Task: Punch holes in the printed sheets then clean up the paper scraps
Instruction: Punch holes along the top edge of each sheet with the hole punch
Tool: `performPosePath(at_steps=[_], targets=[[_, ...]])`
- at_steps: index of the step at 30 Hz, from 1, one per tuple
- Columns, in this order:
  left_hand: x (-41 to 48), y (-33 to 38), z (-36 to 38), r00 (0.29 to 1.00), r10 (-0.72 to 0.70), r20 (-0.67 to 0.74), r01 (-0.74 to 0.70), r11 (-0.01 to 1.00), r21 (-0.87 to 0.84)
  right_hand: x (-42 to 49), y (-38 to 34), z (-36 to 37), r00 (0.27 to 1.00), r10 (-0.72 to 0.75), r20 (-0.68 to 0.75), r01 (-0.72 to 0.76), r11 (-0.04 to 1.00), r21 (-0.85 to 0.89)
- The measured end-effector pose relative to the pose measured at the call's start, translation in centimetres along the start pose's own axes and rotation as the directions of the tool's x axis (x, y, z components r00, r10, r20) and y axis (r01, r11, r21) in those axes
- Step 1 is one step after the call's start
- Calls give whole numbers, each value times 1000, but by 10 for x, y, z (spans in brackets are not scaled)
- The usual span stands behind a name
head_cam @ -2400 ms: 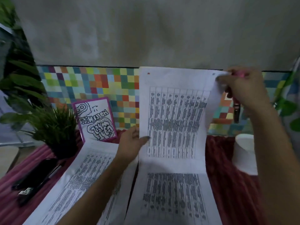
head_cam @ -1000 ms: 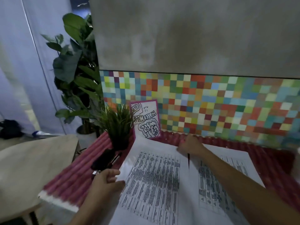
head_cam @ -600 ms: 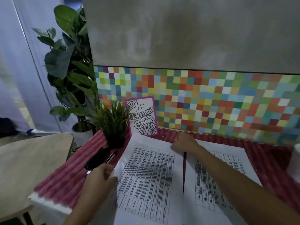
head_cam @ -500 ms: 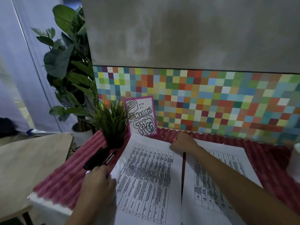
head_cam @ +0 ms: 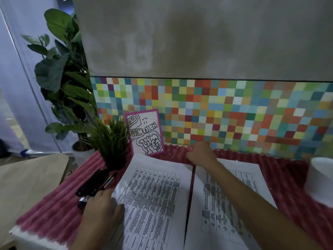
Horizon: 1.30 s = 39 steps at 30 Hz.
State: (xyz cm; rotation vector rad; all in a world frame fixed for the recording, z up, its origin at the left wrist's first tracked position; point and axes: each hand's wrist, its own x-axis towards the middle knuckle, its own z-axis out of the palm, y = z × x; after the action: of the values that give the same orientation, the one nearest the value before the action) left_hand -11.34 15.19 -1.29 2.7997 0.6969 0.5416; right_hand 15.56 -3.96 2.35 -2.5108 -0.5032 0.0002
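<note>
While our left hand (head_cam: 100, 204) is closing loosely over the black punch (head_cam: 93, 183) beside the printed sheets (head_cam: 153, 193), we are probably lifting it. Our right hand (head_cam: 200, 154) is pressing flat, grasping nothing, steadying their top edges; we're keeping them squared.

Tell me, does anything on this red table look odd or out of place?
Mostly tidy. The pink-framed doodle card leaning on the tiled wall seems upside down: its lettering reads inverted. The two printed sheets lie flat, side by side with a narrow gap. I see no paper scraps; the dim picture might hide small ones.
</note>
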Motion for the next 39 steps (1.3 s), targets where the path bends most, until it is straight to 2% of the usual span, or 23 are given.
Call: performPosePath(at_steps=[2,4,6,9,11,14,16,22,27,33,37,39], targets=[[3,13,4,993,70,-93,-71,997,-7,4,20,-31,995,44,-86,-47,998,-29],[12,43,6,988,120,-94,-132,982,-136,7,49,-54,990,89,-107,-99,991,-89],[23,85,11,979,157,-127,-186,949,-254,8,75,-65,988,141,-62,-148,981,-127],[47,148,40,963,245,-111,-269,896,-353,5,97,-61,991,111,75,-93,974,-205],[61,183,62,968,248,-28,-244,917,-316,3,101,-54,988,99,122,-73,977,-200],[77,215,85,984,107,140,-92,990,-108,3,106,-44,990,110,83,-93,978,-187],[82,224,97,988,78,133,-68,995,-77,2,108,-40,993,110,50,-101,981,-167],[84,227,110,997,16,71,-4,986,-164,-7,111,-31,990,126,-66,-132,987,-93],[83,222,115,999,15,40,-3,952,-306,-13,108,-31,977,128,-171,-141,988,-63],[88,220,118,1000,1,13,8,764,-645,-9,107,-44,974,197,-116,-191,980,56],[94,219,121,995,73,-65,-98,769,-632,-6,112,-54,978,184,-99,-169,975,144],[93,221,120,994,98,-52,-108,754,-648,-7,112,-58,980,171,-99,-154,975,160]])
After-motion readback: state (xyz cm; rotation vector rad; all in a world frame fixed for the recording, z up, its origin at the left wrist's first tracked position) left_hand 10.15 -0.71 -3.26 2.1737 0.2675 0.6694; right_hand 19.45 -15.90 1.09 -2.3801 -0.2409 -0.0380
